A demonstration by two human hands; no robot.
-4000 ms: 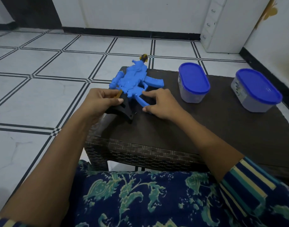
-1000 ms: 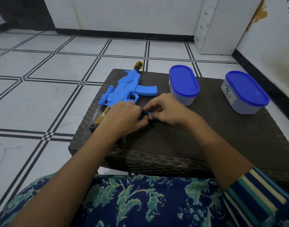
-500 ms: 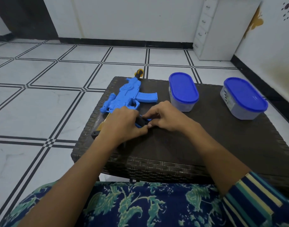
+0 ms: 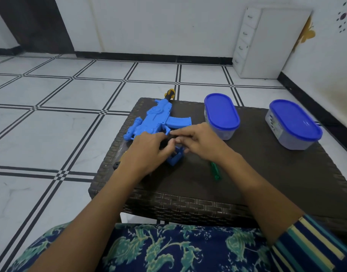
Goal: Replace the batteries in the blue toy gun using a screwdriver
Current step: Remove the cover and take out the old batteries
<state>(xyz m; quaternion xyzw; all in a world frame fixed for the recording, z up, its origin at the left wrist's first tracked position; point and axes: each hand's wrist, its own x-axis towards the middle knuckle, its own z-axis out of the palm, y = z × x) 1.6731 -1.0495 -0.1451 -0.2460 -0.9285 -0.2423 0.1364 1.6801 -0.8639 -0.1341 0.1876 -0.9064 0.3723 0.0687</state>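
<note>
The blue toy gun (image 4: 158, 122) lies on the left part of the dark wicker table (image 4: 267, 173), its orange muzzle pointing away from me. My left hand (image 4: 149, 152) wraps the gun's blue grip (image 4: 176, 159) from the left. My right hand (image 4: 198, 142) has its curled fingertips on the top of the same grip, where a dark opening shows between the two hands. What sits inside that opening is hidden by my fingers. A green-handled screwdriver (image 4: 215, 171) lies loose on the table just under my right wrist.
Two lidded tubs with blue lids stand on the table, one (image 4: 220, 114) right behind my right hand and one (image 4: 294, 124) at the far right. The gun's black stock end (image 4: 116, 165) reaches the table's left edge. White tiled floor surrounds the table.
Both hands have shifted slightly along the grip, so more of its blue lower end shows. The green screwdriver is now in sight by my right wrist. The gun itself has stayed put.
</note>
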